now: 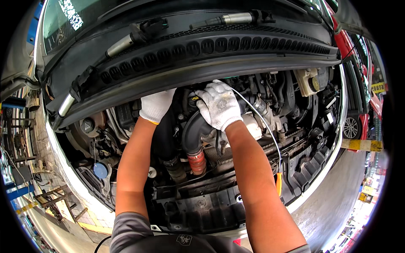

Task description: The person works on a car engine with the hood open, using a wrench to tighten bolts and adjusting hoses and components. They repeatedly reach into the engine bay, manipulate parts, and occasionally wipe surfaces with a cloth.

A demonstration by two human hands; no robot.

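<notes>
Black cowl overhangs the engine bay — left hand partly under, fingers hidden; right hand bent-fingered — both grips unclear.

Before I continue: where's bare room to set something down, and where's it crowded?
Bare: smooth grey floor, bordered by the car's curved white edge and the yellow-and-black bar. The black plastic front panel has open but uneven space. Crowded: around the left hand and right hand in white gloves, near the bent black hose and ribbed red coupling.
</notes>
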